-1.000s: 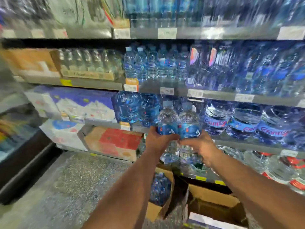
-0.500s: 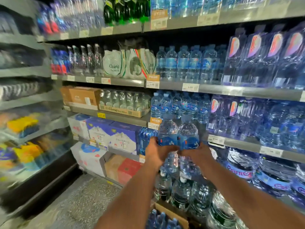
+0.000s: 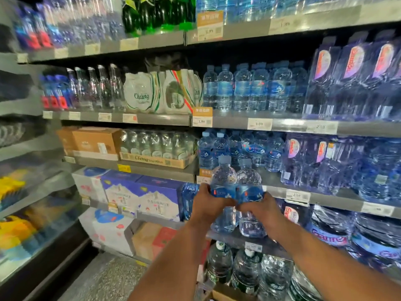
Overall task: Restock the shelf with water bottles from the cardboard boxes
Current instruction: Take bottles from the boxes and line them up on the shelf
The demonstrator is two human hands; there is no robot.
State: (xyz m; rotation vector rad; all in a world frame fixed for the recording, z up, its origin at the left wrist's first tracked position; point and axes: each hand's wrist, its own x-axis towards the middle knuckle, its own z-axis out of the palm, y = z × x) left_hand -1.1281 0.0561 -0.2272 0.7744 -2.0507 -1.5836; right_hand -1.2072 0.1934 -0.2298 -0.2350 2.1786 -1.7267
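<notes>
Blue-labelled water bottles (image 3: 236,192) upright, clasped between left hand (image 3: 206,205), right hand (image 3: 263,210).

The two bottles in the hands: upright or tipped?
Upright. Both held bottles stand side by side with caps on top, left hand and right hand gripping around their blue labels.

**Packed drinks aisle, grey shelving**

Grey metal shelves (image 3: 238,123) climb in tiers, price tags (image 3: 259,124) clipped along their edges. Speckled grey floor (image 3: 112,279) runs below. A darker rack (image 3: 26,192) flanks the left, blurred.
</notes>
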